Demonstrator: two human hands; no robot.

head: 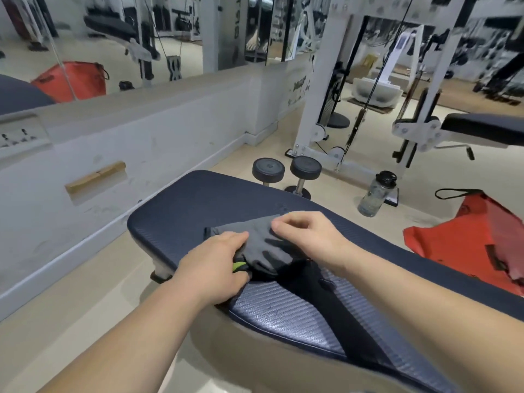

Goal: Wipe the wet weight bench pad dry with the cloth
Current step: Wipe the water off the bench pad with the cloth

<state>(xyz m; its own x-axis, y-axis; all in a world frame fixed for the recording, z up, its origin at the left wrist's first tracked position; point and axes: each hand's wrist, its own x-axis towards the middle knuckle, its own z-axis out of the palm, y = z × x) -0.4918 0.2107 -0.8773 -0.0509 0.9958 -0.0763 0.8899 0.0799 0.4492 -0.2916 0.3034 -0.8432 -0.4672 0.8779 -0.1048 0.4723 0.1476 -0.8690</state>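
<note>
A dark blue textured weight bench pad (198,205) stretches from the centre toward the lower right. On it lies a grey cloth (263,242) with a small green tag at its near edge. My left hand (218,265) grips the cloth's near left edge, fingers curled around it. My right hand (309,236) pinches the cloth's far right edge with its fingertips. A black strip runs across the pad below the cloth, between the two pad sections.
Two black dumbbells (286,173) stand on the floor behind the bench. A clear water bottle (375,194) and a red bag (476,239) sit to the right. A white wall with a mirror runs along the left; a white cable machine (340,109) stands behind.
</note>
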